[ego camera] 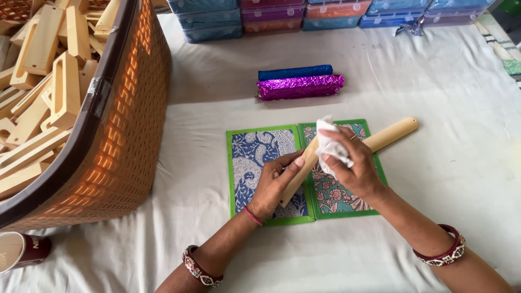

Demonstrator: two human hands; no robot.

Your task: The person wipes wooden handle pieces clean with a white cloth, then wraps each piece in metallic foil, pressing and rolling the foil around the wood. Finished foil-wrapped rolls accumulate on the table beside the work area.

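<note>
My left hand [274, 184] grips the near end of a long pale wooden stick [388, 134] that slants up to the right. A crumpled white cloth [330, 142] is pressed against the middle of the stick by my right hand [353, 168]. Both hands work over two green-edged printed mats: a blue patterned mat [252, 157] on the left and a floral mat [336, 198] on the right. They lie flat on a white cloth-covered table [434, 97].
A large orange woven basket [127, 135] full of pale wooden pieces [49, 65] fills the left side. A purple foil roll [300, 87] and a blue foil roll [294, 72] lie beyond the mats. Coloured plastic boxes [271, 16] line the far edge. A dark red cup [24, 250] stands bottom left.
</note>
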